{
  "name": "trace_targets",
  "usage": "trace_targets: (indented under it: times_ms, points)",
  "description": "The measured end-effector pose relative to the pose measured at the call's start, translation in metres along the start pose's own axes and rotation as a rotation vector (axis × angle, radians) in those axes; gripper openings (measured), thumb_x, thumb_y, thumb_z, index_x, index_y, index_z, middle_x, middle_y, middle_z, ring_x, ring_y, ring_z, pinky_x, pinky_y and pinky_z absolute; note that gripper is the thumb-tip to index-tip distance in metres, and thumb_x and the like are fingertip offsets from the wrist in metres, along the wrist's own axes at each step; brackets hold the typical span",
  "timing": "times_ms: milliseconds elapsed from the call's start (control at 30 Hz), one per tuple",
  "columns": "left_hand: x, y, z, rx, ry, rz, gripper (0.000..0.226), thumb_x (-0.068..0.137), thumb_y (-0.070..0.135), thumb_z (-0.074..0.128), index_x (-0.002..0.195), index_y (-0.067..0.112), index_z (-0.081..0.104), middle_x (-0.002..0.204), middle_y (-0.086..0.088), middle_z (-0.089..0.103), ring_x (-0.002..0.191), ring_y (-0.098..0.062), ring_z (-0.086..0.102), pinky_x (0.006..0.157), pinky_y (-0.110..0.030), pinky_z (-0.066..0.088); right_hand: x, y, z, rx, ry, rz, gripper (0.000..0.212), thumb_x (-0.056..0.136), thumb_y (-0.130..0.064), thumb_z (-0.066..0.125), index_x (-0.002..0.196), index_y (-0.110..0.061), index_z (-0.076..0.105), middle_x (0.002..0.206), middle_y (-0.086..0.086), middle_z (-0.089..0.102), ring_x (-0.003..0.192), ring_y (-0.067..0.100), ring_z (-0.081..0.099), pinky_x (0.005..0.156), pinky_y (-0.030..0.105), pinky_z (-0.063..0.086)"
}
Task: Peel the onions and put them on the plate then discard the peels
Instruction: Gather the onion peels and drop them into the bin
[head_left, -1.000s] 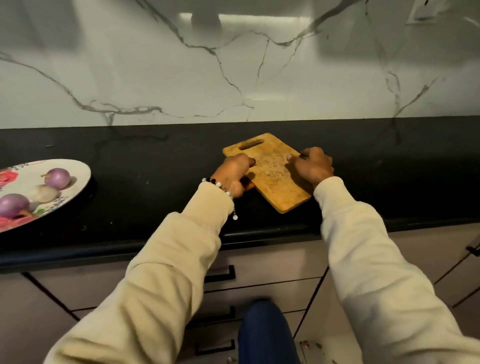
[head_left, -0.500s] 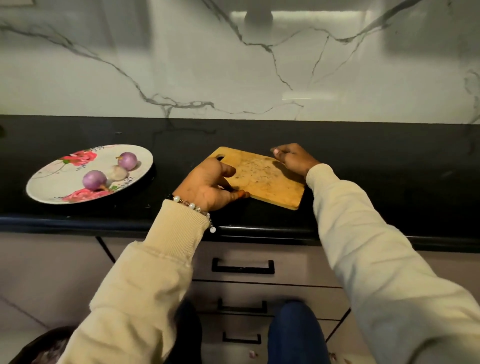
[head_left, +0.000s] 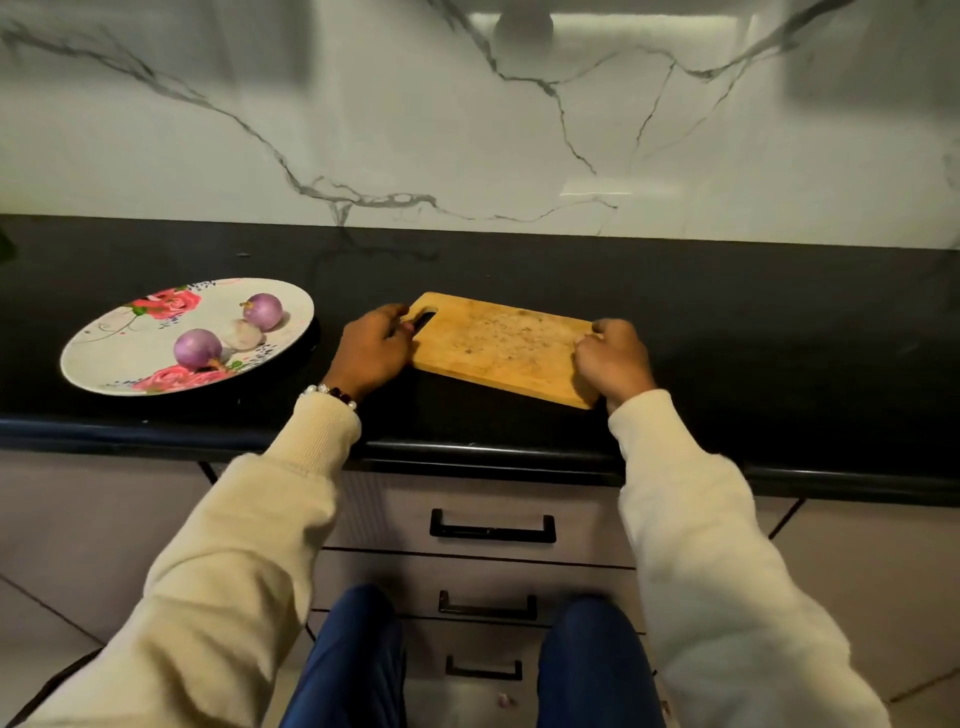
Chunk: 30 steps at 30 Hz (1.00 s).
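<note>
A wooden cutting board (head_left: 498, 345) lies flat on the black counter (head_left: 727, 322), its handle slot to the left. My left hand (head_left: 371, 348) grips the board's handle end, fingers curled at the slot. My right hand (head_left: 613, 358) holds the board's right end, fingers curled over its edge. To the left stands a floral plate (head_left: 130, 332) with two purple peeled onions (head_left: 197, 348) (head_left: 263, 310) and a pale one (head_left: 241, 334) between them. No peels show on the board or counter.
A marble backsplash (head_left: 467, 130) rises behind the counter. Below the counter edge are drawers with black handles (head_left: 492, 527). My blue-trousered legs (head_left: 353, 660) and a tiled floor show beneath.
The board has turned from a diagonal lie to nearly level, with its handle end now at the left. My left hand shifted to the handle slot. The view panned left, bringing the whole plate in.
</note>
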<state>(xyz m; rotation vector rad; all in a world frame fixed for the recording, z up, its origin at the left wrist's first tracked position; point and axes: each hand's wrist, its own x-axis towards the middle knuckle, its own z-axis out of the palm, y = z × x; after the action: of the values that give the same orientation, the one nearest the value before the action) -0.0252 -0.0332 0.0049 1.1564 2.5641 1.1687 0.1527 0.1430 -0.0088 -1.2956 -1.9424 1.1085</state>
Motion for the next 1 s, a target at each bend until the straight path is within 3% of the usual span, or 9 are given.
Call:
trace_targets:
  times_ms: [167,333,467,633,900,1000]
  points:
    - [0.003,0.003,0.001,-0.008,0.008,-0.006,0.038,0.101,0.009,0.044,0.139,0.002,0.049,0.139,-0.02,0.053,0.13,-0.034,0.047,0.106,-0.035,0.035,0.002,0.0,0.006,-0.032,-0.065,-0.027,0.049,0.102,-0.014,0.044,0.15,-0.007,0.036,0.153,0.013,0.038,0.141,0.032,0.035,0.115,0.044,0.034]
    - [0.012,-0.009,0.003,-0.064,0.072,-0.108,0.037,0.098,0.011,0.052,0.133,0.0,0.055,0.13,-0.019,0.06,0.121,-0.033,0.056,0.105,-0.04,0.043,0.019,0.004,-0.009,0.032,-0.148,-0.062,0.056,0.098,-0.013,0.049,0.152,-0.017,0.035,0.151,0.006,0.043,0.12,0.021,0.049,0.102,0.037,0.04]
    - [0.015,-0.013,0.006,-0.122,0.122,-0.155,0.037,0.095,0.004,0.052,0.131,0.001,0.057,0.131,-0.017,0.06,0.121,-0.03,0.057,0.107,-0.042,0.043,0.021,0.006,-0.01,-0.021,-0.171,-0.097,0.061,0.1,-0.008,0.049,0.156,-0.019,0.026,0.159,0.005,0.031,0.146,0.028,0.03,0.12,0.046,0.027]
    - [0.018,-0.02,0.006,-0.169,0.156,-0.179,0.037,0.095,0.003,0.054,0.132,0.003,0.057,0.134,-0.014,0.059,0.126,-0.027,0.053,0.11,-0.041,0.04,0.023,0.011,-0.009,-0.031,-0.159,-0.117,0.067,0.1,-0.005,0.046,0.158,-0.02,0.015,0.162,0.007,0.025,0.149,0.027,0.024,0.122,0.044,0.022]
    - [0.016,-0.026,0.006,-0.183,0.166,-0.152,0.036,0.095,0.007,0.06,0.131,0.002,0.058,0.132,-0.014,0.061,0.123,-0.027,0.056,0.108,-0.042,0.043,0.014,0.011,-0.01,-0.139,-0.131,-0.161,0.059,0.103,-0.008,0.042,0.157,-0.015,0.02,0.16,0.011,0.027,0.148,0.031,0.025,0.119,0.039,0.023]
    - [0.011,-0.027,0.003,-0.198,0.188,-0.142,0.037,0.093,0.007,0.061,0.129,0.003,0.06,0.13,-0.013,0.062,0.121,-0.026,0.057,0.107,-0.039,0.043,0.0,0.003,-0.005,-0.159,-0.005,-0.223,0.049,0.102,-0.006,0.045,0.15,-0.01,0.038,0.155,0.014,0.036,0.144,0.033,0.032,0.117,0.037,0.027]
